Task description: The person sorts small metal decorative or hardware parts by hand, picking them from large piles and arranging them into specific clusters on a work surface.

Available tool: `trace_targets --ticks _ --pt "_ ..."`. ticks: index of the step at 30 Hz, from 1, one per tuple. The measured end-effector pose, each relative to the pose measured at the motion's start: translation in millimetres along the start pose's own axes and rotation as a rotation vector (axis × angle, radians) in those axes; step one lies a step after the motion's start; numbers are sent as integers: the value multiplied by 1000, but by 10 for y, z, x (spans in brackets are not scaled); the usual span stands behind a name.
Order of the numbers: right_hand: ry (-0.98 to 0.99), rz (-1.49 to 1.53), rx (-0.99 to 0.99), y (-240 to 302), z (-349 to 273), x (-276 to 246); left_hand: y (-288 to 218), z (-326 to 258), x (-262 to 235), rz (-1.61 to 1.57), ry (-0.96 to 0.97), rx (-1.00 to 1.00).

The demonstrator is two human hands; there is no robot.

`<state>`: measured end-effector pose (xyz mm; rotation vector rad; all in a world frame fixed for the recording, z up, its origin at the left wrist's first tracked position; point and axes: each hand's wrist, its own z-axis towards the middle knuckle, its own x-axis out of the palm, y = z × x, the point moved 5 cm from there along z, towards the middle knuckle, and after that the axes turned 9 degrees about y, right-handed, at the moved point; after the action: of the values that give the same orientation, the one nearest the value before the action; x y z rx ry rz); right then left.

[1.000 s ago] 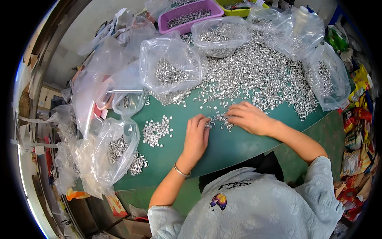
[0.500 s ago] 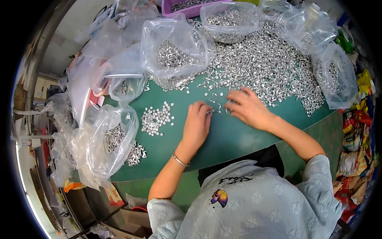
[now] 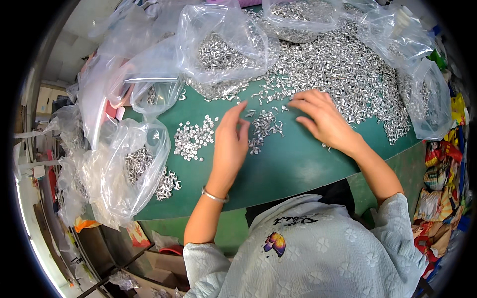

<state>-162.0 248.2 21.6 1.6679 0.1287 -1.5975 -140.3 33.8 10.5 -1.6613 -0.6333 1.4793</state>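
Head view: left hand (image 3: 230, 140) and right hand (image 3: 325, 120) flank metal pieces (image 3: 265, 124).

Left hand (image 3: 230, 134), right hand (image 3: 325, 119): most of both palms hidden from us. Metal bits (image 3: 266, 124) between the fingers: too small, we can't read fine shape. Purple tub (image 3: 249, 2), far beyond the fingers: top edge cuts most off. Bag (image 3: 124, 179) left of the left fingers: creased plastic half-hides its contents from us.
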Motion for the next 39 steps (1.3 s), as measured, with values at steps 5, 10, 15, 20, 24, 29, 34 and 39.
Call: trace_targets --ticks 5,10,15,20,24,29,34,39 --pt "105 -21 -203 215 295 299 -180 -395 277 365 109 151" --pt "276 -217 -207 163 -16 318 -91 -637 329 229 148 235" --pt "67 -471 -80 -201 -153 43 -174 -538 406 42 182 212" --pt "91 60 -267 346 68 211 -183 -312 271 101 26 254" --pt "209 -33 -285 370 1 400 29 -125 75 318 -97 221" --pt "163 -88 -151 11 -101 129 108 -80 65 441 -6 249" --pt "5 134 -42 32 235 -33 241 -327 20 506 -54 238" --pt "57 17 -183 244 544 276 134 -328 -109 487 -233 187"
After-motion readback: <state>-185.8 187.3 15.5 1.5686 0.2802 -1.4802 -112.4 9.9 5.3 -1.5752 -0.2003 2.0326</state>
